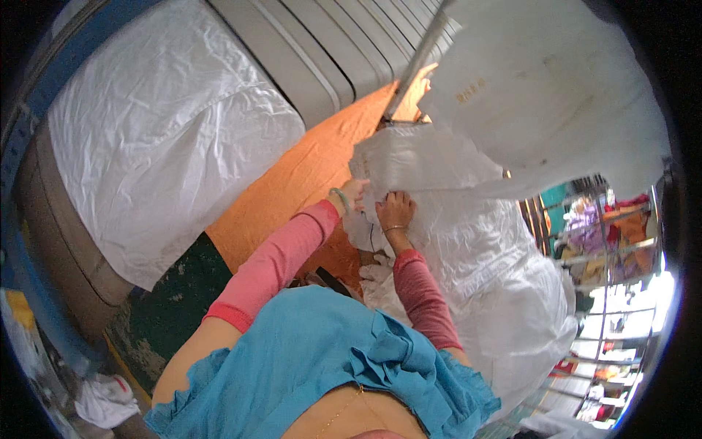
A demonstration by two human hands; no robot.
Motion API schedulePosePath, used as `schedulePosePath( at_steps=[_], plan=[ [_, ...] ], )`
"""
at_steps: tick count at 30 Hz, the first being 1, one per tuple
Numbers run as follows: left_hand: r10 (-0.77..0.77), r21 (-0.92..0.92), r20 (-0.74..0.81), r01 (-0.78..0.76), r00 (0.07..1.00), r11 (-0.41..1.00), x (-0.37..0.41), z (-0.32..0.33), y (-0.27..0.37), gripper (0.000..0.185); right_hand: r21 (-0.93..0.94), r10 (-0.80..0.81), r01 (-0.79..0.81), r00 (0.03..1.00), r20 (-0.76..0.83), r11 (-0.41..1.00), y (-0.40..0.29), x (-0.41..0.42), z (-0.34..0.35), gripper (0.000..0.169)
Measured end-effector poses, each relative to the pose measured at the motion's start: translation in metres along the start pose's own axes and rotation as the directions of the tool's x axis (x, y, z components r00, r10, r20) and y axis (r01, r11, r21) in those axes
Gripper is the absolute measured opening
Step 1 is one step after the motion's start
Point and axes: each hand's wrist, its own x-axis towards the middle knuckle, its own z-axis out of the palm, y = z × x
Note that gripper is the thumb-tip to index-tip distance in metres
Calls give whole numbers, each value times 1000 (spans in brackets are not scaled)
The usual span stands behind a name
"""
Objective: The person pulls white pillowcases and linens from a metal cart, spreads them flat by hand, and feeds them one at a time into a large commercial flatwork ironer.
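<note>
White plastic sheeting (406,164), which looks like a large sack, spreads before me and runs down past my right arm. The fingers of my right hand (397,211) are curled on it, gripping a fold. Just to the left, my left hand (355,196) touches its left edge with the index finger stretched out; whether it pinches anything is unclear. A thin dark cord (372,236) hangs below the hands. Beneath and left of the sheeting lies an orange cloth (285,181).
A grey ribbed panel (323,49) and a brownish-grey block (49,203) draped with a shiny white cover (181,126) stand left. A metal pole (414,63) slants beside a hanging stained white sheet (548,99). Racks of coloured cloth (609,236) are at right.
</note>
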Motion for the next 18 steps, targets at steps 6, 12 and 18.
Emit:
schedulePosePath(
  at_steps=[6, 12, 18],
  plan=[
    [-8, 56, -105, 14, 994, 998, 27, 9, -10, 35, 266, -171, 146, 983, 70, 953, 39, 4, 18, 22],
    [38, -112, 43, -33, 998, 993, 42, 9, 3, 21, 507, -245, 123, 952, 182, 853, 63, 30, -18, 30],
    [591, -121, 222, -580, 775, 806, -40, 71, 27, 4, 575, -60, 50, 998, -3, 817, 49, -1, -44, 59]
  ],
)
